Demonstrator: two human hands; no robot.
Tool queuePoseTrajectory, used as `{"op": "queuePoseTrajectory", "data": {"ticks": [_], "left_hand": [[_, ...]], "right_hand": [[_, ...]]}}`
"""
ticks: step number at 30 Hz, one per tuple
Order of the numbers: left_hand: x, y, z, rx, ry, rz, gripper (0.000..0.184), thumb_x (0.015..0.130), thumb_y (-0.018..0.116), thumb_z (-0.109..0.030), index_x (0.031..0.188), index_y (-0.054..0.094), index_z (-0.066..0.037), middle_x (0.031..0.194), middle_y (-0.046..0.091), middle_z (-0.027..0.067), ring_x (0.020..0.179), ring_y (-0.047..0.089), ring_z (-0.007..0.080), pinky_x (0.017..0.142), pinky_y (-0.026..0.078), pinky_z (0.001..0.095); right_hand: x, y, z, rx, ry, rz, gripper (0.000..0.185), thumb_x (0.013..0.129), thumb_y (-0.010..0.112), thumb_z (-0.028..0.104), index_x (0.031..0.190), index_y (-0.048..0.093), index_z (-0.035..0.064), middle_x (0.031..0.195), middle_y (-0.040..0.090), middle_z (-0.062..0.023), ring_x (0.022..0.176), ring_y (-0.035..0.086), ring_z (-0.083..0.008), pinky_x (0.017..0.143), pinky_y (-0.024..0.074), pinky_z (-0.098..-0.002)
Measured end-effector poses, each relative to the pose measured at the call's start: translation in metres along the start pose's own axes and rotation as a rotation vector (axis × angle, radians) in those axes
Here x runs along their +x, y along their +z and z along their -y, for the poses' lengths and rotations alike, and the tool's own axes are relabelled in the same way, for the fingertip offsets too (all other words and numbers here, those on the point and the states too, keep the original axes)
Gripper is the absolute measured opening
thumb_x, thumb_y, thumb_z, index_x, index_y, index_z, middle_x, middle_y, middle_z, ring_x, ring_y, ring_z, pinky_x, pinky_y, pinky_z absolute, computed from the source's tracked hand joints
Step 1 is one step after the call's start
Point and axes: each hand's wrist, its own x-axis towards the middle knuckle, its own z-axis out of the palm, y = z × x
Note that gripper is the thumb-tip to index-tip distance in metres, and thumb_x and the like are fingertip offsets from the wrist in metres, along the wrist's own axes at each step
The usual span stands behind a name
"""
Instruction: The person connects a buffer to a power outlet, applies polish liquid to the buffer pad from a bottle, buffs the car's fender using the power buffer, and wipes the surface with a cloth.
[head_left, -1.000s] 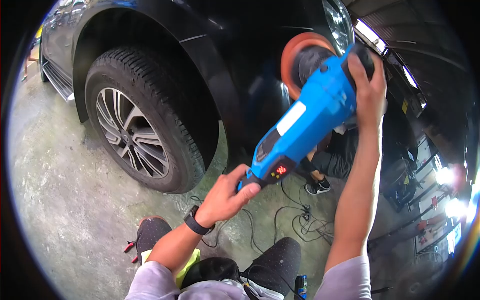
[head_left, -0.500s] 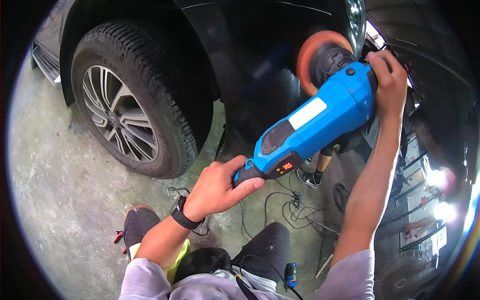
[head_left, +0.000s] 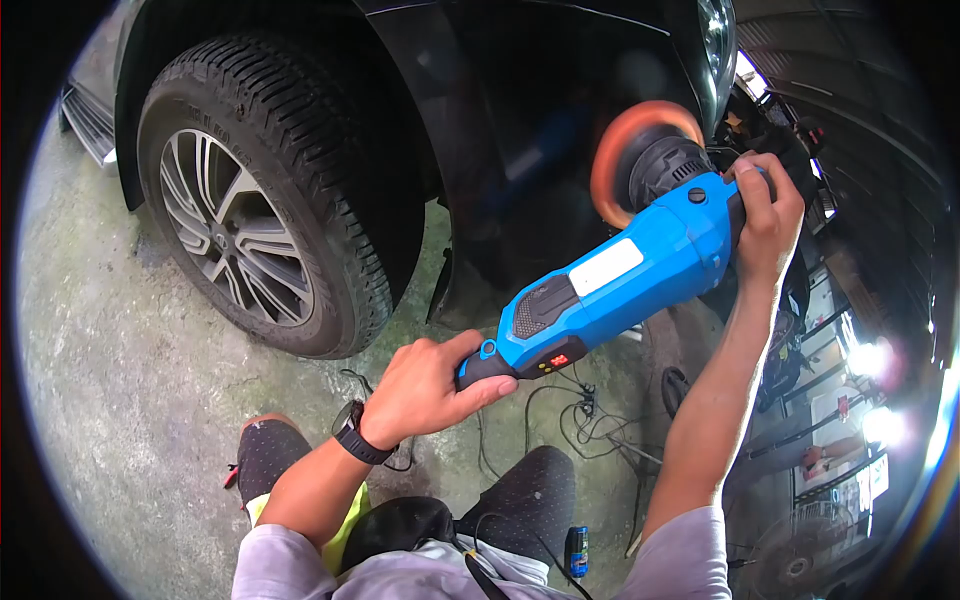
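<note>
Wheel [head_left: 232, 225] left of polisher [head_left: 645, 255] — cables [head_left: 588, 403] on floor [head_left: 110, 350] — can [head_left: 577, 552] right of leg [head_left: 530, 492].

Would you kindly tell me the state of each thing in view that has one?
Blue polisher: held in both hands
Display: lit red
Orange pad: faces the dark car panel; spin unclear
Left hand: closed around the rear handle
Right hand: closed on the front grip
Wheel: mounted
Cables: loosely looped on the floor
Watch: strapped on
</note>
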Motion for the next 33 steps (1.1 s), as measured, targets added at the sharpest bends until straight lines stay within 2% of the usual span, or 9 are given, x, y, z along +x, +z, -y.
{"op": "queuePoseTrajectory", "data": {"ticks": [13, 33], "left_hand": [[-0.005, 0.004, 0.012, 0.032, -0.003, 0.028, 0.058, 0.087, 0.07, -0.064, 0.09, 0.066, -0.007, 0.062, 0.063, 0.017, 0.064, 0.065, 0.0434, 0.06, 0.05, 0.0496], [-0.013, 0.01, 0.033, 0.107, 0.012, 0.079, 0.058, 0.088, 0.069, -0.065, 0.091, 0.065, -0.007, 0.065, 0.064, 0.0186, 0.066, 0.065, 0.0455, 0.06, 0.049, 0.0508]], "right_hand": [[-0.025, 0.002, 0.0, 0.038, 0.087, -0.003, 0.032, 0.091, 0.069, 0.031, 0.091, 0.069, -0.0012, 0.074, 0.066, -0.0062, 0.072, 0.059, -0.0138, 0.071, 0.0466, -0.029], [-0.064, 0.009, -0.015, 0.016, 0.08, -0.06, 0.029, 0.089, 0.067, 0.029, 0.09, 0.067, -0.0005, 0.072, 0.065, -0.0066, 0.071, 0.059, -0.0153, 0.071, 0.0471, -0.0297]]}}
